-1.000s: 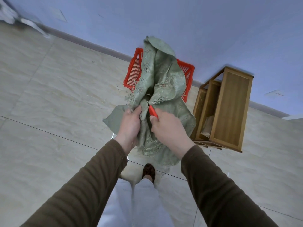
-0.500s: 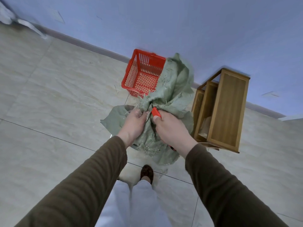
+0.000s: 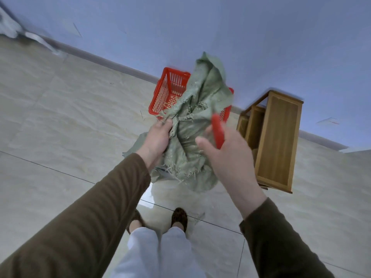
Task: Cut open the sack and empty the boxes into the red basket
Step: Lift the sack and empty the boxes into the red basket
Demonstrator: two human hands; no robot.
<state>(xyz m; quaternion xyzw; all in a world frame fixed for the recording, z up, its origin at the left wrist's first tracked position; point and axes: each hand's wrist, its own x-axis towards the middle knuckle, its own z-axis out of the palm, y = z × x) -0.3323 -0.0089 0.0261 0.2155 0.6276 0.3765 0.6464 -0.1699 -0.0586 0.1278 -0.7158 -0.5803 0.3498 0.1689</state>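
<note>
A crumpled green woven sack (image 3: pixel 197 125) with frayed cut edges hangs in front of me, held up off the floor. My left hand (image 3: pixel 157 138) grips its left frayed edge. My right hand (image 3: pixel 226 155) holds a red cutter (image 3: pixel 217 131) just right of the sack, thumb stretched toward the fabric. Behind the sack a red plastic basket (image 3: pixel 170 91) stands on the floor by the wall, its right half hidden by the sack. No boxes are visible.
A wooden cabinet (image 3: pixel 278 139) stands against the wall right of the basket, close to my right hand. Pale tiled floor (image 3: pixel 70 121) spreads to the left. My feet (image 3: pixel 178 217) are just below the sack. A blue wall runs behind.
The sack's top has swung up and left over the basket's right half. My right hand with the cutter has pulled away from the sack to the right. The left hand keeps its grip.
</note>
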